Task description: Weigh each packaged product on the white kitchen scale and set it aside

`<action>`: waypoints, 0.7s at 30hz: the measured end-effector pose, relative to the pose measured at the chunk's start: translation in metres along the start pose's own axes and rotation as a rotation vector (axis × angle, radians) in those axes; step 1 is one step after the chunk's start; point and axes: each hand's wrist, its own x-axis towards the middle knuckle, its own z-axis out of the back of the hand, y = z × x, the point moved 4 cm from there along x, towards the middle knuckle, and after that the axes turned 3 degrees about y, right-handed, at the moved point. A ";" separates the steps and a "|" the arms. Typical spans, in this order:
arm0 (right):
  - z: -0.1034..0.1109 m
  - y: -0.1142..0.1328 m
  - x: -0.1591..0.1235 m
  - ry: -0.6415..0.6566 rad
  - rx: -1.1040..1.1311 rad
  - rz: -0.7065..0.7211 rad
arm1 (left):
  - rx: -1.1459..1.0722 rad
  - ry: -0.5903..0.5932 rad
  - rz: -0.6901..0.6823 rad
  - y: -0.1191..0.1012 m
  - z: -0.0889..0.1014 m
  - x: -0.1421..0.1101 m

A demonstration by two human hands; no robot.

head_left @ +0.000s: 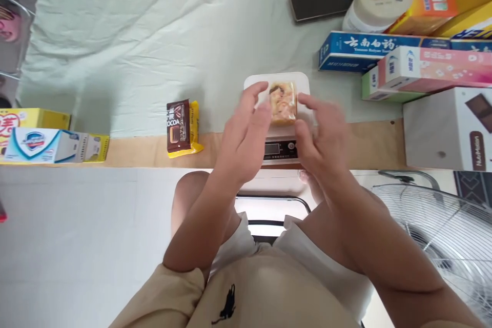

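Observation:
A small orange snack packet [283, 102] lies on the white platform of a kitchen scale [303, 82], whose display [277, 149] faces me at the bed's wooden edge. My left hand [246, 133] hovers just left of the packet with fingers stretched and apart, holding nothing. My right hand [325, 136] hovers just right of it, fingers loosely extended and slightly blurred, also holding nothing. Neither hand grips the packet.
A brown cocoa biscuit pack on a yellow packet [180, 127] lies left of the scale. Boxes [46, 143] sit at the far left. A phone [323, 0], a white jar [378, 2] and several stacked boxes [426, 69] fill the right. A fan [442, 236] stands at lower right.

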 end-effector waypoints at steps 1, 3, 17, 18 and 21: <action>0.004 -0.002 0.000 -0.044 -0.009 0.005 | -0.063 -0.046 -0.003 0.000 0.008 0.000; 0.009 -0.008 0.001 -0.120 -0.019 -0.010 | -0.199 -0.156 -0.005 0.001 0.025 0.001; 0.001 -0.015 0.001 -0.107 -0.070 -0.063 | 0.131 0.071 -0.134 0.003 0.017 0.005; 0.000 -0.015 0.001 -0.097 -0.066 -0.063 | 0.161 0.097 -0.129 0.003 0.015 0.005; -0.001 -0.016 0.001 -0.095 -0.040 -0.047 | 0.224 0.140 -0.102 0.004 0.009 0.003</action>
